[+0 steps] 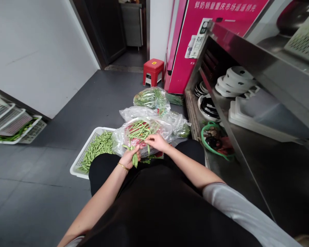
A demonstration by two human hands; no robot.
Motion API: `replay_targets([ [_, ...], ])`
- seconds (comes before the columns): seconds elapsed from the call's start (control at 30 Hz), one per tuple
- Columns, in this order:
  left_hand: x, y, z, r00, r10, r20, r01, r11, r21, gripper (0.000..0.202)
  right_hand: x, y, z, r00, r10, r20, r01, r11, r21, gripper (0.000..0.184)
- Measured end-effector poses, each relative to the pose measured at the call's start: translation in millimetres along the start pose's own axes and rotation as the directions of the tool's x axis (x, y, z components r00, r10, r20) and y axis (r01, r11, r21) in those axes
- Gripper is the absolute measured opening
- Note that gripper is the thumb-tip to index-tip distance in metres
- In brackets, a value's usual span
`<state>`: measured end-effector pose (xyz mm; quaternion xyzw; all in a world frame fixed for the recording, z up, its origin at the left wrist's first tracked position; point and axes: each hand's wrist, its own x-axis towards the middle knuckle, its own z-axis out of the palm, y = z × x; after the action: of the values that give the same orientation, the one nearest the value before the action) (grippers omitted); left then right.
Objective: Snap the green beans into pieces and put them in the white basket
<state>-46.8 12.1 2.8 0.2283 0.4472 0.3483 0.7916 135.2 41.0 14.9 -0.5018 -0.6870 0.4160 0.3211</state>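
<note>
My left hand is closed around a small bunch of green beans, their ends sticking out above and below the fingers. Just right of it, my right hand pinches a green bean over the opened plastic bag. Long whole beans lie heaped in this bag on something red. To the left, a white basket on the floor holds many shorter bean pieces; my left knee covers part of it.
More bags of greens lie behind the beans, with a red stool farther back. At right stands a metal shelf with stacked white dishes and a green basket. White crates stand at far left.
</note>
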Motion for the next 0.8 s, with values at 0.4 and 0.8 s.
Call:
replay_targets([
  [0.4, -9.8, 9.6, 4.6, 0.922, 0.359, -0.142, -0.353, 0.933, 0.07, 0.028, -17.0, -30.7, 19.3, 1.0, -0.017, 0.01, 0.013, 0.947, 0.321, 0.035],
  [0.8, -8.0, 7.4, 8.1, 0.921, 0.292, -0.258, -0.304, 0.953, -0.007, 0.034, -38.5, -23.3, 33.7, 0.855, -0.417, 0.308, 0.492, 0.84, -0.229, 0.026],
])
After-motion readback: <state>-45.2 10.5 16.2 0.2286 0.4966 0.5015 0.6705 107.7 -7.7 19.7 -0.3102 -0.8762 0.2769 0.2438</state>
